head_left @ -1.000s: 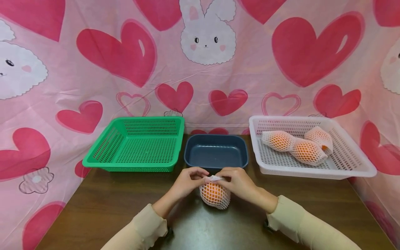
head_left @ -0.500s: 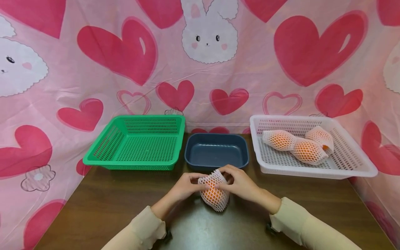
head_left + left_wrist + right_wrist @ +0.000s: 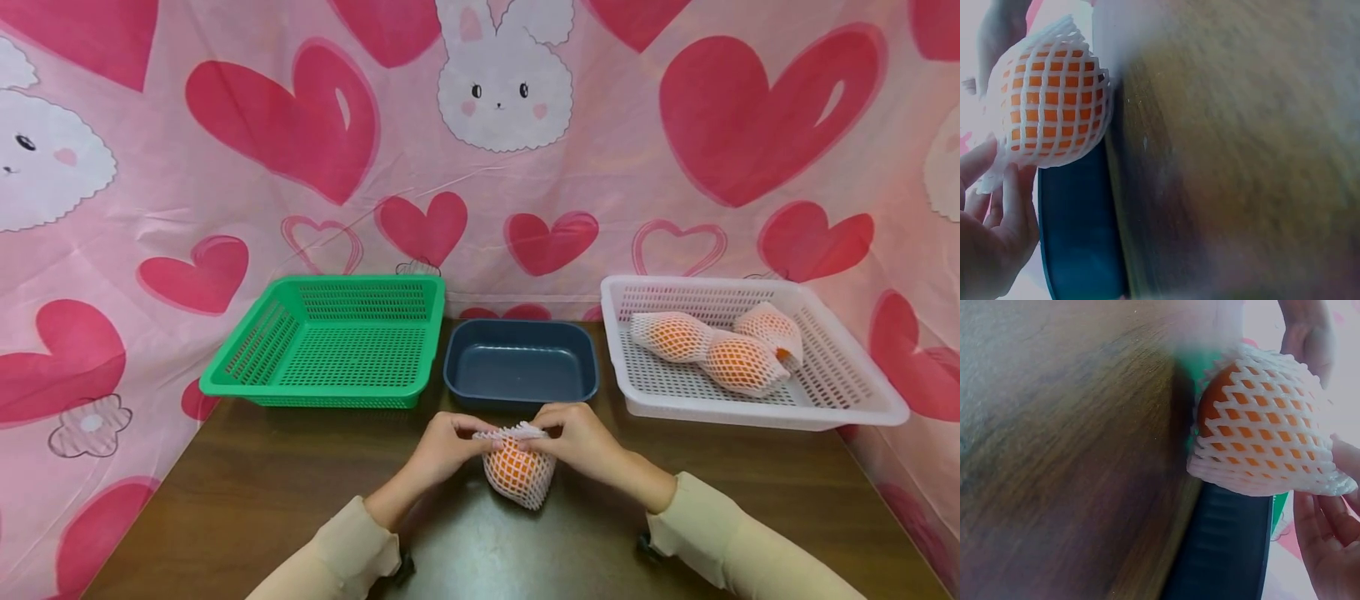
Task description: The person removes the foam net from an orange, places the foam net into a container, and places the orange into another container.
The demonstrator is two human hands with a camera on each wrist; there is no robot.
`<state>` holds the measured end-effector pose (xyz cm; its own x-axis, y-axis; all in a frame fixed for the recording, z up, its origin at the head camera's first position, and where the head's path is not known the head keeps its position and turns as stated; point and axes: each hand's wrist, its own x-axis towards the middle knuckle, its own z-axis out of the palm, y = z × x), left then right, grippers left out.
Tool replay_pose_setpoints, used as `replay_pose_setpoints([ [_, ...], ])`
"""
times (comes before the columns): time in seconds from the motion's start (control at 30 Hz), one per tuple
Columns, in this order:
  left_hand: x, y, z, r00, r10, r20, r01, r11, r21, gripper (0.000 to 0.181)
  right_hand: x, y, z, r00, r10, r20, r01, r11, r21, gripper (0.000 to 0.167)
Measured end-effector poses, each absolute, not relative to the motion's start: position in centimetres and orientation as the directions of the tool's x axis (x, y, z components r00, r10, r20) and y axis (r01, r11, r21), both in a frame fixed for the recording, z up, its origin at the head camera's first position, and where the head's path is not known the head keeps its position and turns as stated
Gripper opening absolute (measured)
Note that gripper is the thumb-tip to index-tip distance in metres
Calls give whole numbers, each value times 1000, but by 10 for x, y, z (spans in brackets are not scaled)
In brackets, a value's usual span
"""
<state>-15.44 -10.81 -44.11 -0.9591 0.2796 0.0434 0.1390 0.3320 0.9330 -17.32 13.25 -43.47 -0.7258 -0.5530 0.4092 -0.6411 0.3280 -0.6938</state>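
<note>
Fruit [image 3: 1051, 98] in white foam netting [image 3: 1235, 481] was held between left hand [image 3: 438, 452] and right hand [image 3: 581, 440], each pinching the netting's upper edge; uneven tugging risked tearing it and dropping the fruit beneath them.

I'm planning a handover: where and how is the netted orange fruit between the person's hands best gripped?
Probably by cupping the netted fruit round its bulging body, from the person's side. The left hand and right hand pinch the net along one edge, leaving the near bulge free of fingers. That edge juts past the fruit, so gripping it alone might slide the net off.
</note>
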Motion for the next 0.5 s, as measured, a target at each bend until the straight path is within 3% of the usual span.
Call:
replay_pose_setpoints([
  [0.17,-155,-107,-440,-956,274,102,196,342,919,11,-171,132,-435,-709,-537,458,-680,347,-646,9],
  [0.33,-155,-106,-436,-954,265,143,236,362,902,8,-169,129,-437,-642,-519,564,-759,329,-562,13],
  [0.5,-156,-106,-434,-951,271,148,244,364,899,11,-169,127,-439,-633,-539,555,-766,336,-547,15],
])
